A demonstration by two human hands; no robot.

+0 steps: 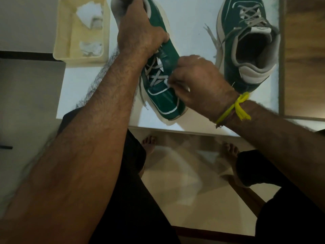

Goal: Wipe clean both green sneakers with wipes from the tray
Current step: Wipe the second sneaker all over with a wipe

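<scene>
On the white table, the left hand grips the near green sneaker while the right hand pinches a wipe against its laces; next, wipe the toe.

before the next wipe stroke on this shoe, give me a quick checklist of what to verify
1. Left hand grips the near green sneaker with grey laces at its collar: ok.
2. Right hand pinches a small white wipe against the laces: ok.
3. Wipe clean enough to go on: cannot tell, mostly hidden.
4. Spare wipes in the cream plastic tray: ok, crumpled white pieces lie inside, though some look used.
5. Second green sneaker upright on the white table, apart from both hands: ok.
6. Second sneaker already wiped: cannot tell.
</scene>
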